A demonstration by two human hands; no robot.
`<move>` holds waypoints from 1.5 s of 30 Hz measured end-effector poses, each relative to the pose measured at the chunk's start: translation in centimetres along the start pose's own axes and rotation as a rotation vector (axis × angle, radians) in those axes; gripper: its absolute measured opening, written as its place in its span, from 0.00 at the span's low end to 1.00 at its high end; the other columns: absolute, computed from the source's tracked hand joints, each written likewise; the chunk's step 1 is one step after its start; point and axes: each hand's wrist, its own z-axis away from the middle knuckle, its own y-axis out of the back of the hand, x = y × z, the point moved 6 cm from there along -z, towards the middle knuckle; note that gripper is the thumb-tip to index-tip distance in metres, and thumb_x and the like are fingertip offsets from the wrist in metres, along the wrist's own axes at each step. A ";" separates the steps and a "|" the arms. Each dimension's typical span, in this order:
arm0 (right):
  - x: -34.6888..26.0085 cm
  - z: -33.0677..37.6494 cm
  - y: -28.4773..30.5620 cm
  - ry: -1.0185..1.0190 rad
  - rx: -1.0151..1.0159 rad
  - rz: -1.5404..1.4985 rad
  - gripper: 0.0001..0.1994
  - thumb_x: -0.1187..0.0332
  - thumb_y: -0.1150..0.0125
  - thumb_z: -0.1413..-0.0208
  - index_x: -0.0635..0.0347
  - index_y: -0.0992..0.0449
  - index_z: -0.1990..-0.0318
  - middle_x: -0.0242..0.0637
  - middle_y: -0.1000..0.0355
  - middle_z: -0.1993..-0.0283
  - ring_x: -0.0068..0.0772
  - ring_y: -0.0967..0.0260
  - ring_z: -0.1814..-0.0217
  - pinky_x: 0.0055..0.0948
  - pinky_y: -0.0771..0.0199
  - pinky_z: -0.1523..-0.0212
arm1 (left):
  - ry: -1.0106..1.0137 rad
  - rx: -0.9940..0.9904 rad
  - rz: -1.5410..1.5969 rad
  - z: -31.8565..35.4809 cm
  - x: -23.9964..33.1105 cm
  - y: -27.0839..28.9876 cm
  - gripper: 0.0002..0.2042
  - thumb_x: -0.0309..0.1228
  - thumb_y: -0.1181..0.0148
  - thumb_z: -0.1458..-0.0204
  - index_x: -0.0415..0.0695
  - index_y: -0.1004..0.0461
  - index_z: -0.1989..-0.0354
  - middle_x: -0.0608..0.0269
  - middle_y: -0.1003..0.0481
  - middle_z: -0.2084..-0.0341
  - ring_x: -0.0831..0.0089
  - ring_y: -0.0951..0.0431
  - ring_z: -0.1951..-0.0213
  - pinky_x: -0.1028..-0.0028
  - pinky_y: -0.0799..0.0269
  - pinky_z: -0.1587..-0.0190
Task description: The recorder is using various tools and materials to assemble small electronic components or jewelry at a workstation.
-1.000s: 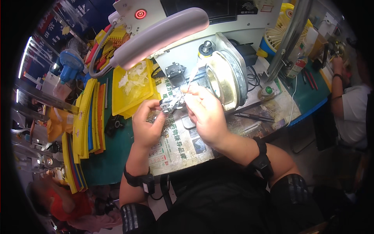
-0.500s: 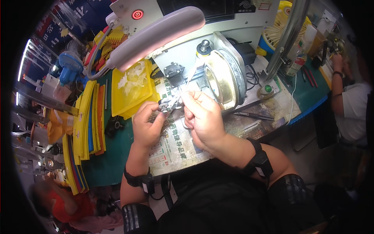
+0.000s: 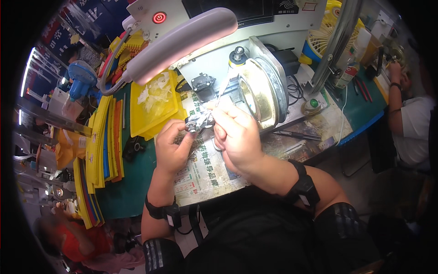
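Note:
My left hand (image 3: 172, 145) is closed round a small metal holder with a round knob (image 3: 192, 126), thumb and forefinger on the knob. My right hand (image 3: 238, 137) is closed in a pinch at the far end of that holder, fingertips pressed together under the bright light. What the right fingers grip is too small and overexposed to make out. Both hands hang above a printed paper sheet (image 3: 207, 171) on the bench. Just beyond them stands a black block-shaped fitting (image 3: 203, 86), and right of it a gold-coloured wheel (image 3: 249, 100) in a grey housing.
A lamp (image 3: 182, 44) reaches over the work. Yellow trays (image 3: 172, 113) with clear plastic scraps stand left, beside stacked coloured strips (image 3: 104, 141). Dark tweezers (image 3: 299, 135) lie right of my hands, before a metal post (image 3: 340, 48). Other people sit at both sides.
My right fingertips have shifted slightly to the left at the holder, and the hand has tilted a little. The left hand keeps its place on the holder.

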 end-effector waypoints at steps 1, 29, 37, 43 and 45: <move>0.1 0.3 -0.2 0.013 0.054 -0.030 0.11 0.70 0.44 0.32 0.66 0.24 0.47 0.25 0.36 0.75 0.12 0.44 0.78 0.15 0.46 0.78 | 0.001 0.000 -0.002 0.0 -0.1 0.0 0.06 0.23 0.36 0.50 0.36 0.24 0.65 0.54 0.23 0.68 0.61 0.21 0.66 0.71 0.28 0.61; 0.0 0.4 0.2 0.055 0.094 -0.142 0.08 0.67 0.50 0.28 0.63 0.30 0.57 0.26 0.38 0.77 0.14 0.45 0.80 0.18 0.45 0.78 | 0.014 0.006 0.021 0.3 -0.5 0.4 0.06 0.22 0.36 0.50 0.36 0.24 0.65 0.54 0.23 0.68 0.62 0.22 0.65 0.71 0.28 0.59; 0.4 0.7 1.8 -0.004 0.132 0.049 0.12 0.61 0.51 0.26 0.61 0.30 0.52 0.27 0.36 0.74 0.14 0.45 0.79 0.17 0.46 0.78 | 0.009 -0.008 0.004 0.2 -0.3 0.3 0.06 0.22 0.35 0.51 0.36 0.24 0.65 0.55 0.23 0.68 0.62 0.22 0.65 0.71 0.28 0.60; -0.4 -0.4 0.9 0.158 0.048 0.230 0.07 0.67 0.46 0.29 0.62 0.29 0.54 0.24 0.35 0.72 0.11 0.45 0.75 0.15 0.45 0.75 | 0.011 -0.005 0.013 0.1 -0.2 0.1 0.06 0.23 0.35 0.50 0.37 0.24 0.65 0.54 0.23 0.68 0.62 0.22 0.66 0.71 0.28 0.61; -0.1 -0.5 1.3 0.183 0.044 0.280 0.06 0.68 0.45 0.30 0.61 0.28 0.55 0.23 0.35 0.71 0.10 0.45 0.75 0.15 0.45 0.74 | 0.019 -0.018 -0.006 0.2 -0.1 0.1 0.06 0.23 0.35 0.50 0.37 0.23 0.65 0.55 0.22 0.69 0.62 0.21 0.66 0.71 0.28 0.61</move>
